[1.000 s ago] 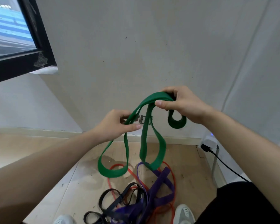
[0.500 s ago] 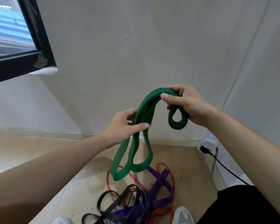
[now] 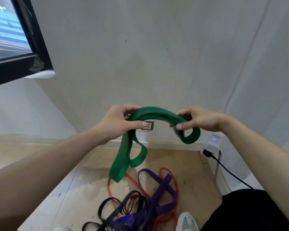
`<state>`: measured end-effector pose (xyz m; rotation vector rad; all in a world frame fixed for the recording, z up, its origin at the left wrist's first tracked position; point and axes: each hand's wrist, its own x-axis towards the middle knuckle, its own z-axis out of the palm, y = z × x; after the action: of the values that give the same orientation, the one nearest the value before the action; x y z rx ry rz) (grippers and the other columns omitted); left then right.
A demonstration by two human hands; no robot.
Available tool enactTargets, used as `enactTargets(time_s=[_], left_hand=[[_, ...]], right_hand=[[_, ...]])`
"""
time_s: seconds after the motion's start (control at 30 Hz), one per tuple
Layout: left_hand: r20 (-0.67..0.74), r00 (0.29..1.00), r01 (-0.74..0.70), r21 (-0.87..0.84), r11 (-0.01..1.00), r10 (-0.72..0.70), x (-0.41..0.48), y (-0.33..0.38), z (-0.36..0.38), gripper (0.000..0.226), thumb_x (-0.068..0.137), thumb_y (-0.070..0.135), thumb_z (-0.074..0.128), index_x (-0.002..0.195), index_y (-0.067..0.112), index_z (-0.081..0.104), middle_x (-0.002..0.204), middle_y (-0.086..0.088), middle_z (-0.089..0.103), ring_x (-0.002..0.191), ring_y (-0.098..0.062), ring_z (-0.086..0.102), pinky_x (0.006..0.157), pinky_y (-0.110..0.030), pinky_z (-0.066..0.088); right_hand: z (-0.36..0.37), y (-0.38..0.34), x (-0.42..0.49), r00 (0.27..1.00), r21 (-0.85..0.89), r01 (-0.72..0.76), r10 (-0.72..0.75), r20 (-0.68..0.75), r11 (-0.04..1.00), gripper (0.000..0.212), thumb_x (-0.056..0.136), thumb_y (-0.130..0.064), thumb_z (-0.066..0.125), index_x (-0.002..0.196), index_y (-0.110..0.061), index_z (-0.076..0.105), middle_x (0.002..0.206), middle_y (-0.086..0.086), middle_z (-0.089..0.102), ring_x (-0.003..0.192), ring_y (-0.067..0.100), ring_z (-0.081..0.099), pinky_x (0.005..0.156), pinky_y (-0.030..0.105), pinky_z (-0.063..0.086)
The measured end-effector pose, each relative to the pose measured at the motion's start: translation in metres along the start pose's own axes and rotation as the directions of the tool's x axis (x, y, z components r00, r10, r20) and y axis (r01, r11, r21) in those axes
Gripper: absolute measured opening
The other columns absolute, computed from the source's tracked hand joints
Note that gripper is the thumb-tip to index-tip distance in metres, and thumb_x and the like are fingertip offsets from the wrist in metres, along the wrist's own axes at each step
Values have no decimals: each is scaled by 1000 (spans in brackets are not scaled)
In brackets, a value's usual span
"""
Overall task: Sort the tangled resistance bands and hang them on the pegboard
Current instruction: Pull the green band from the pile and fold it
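Observation:
A wide green resistance band (image 3: 154, 112) is folded into several layers and arches between both hands in front of the wall. My left hand (image 3: 117, 124) grips its left part, from which loops hang down towards the floor. My right hand (image 3: 198, 120) pinches the right part, with a short loop curling below it. On the floor beneath lie a tangled purple band (image 3: 158, 195), a thin red band (image 3: 133, 179) and a black band (image 3: 122, 207). No pegboard is in view.
A grey wall stands close ahead with a socket plate (image 3: 148, 126) low on it. A white plug adapter (image 3: 212, 144) with a black cable (image 3: 228, 172) sits at the right. A dark window frame (image 3: 32, 47) is upper left. My shoe (image 3: 187, 221) is near the bands.
Both hands gathered the green band into shorter folds and moved apart, so it now arches between them. The hanging loops have risen off the floor pile.

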<state>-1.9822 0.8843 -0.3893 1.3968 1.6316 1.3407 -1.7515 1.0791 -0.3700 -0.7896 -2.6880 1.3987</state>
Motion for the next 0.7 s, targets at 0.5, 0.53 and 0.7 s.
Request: enactTargets(time_s=[0.5, 0.53, 0.7], left_hand=[[36, 994, -103, 142, 984, 99, -7, 5, -4, 38, 77, 8, 85, 112, 14, 72, 97, -4, 78, 93, -18, 75, 89, -31, 59], [27, 995, -96, 148, 984, 94, -7, 4, -5, 39, 76, 10, 87, 111, 15, 69, 95, -5, 78, 89, -19, 75, 86, -31, 60], [-9, 999, -48, 181, 982, 51, -3, 3, 2, 37, 75, 4, 84, 103, 9, 61, 81, -10, 72, 67, -12, 66, 67, -27, 57]], right_hand=[[69, -63, 24, 964, -54, 255, -258, -58, 965, 37, 83, -14, 80, 116, -9, 65, 103, 8, 72, 96, 22, 70, 91, 41, 56], [66, -66, 23, 963, -97, 255, -261, -63, 962, 35, 83, -16, 80, 115, -9, 66, 102, 10, 73, 95, 24, 70, 91, 45, 55], [54, -78, 17, 954, -219, 255, -282, -101, 942, 29, 84, -25, 79, 106, -9, 70, 92, 12, 74, 85, 28, 70, 81, 50, 55]])
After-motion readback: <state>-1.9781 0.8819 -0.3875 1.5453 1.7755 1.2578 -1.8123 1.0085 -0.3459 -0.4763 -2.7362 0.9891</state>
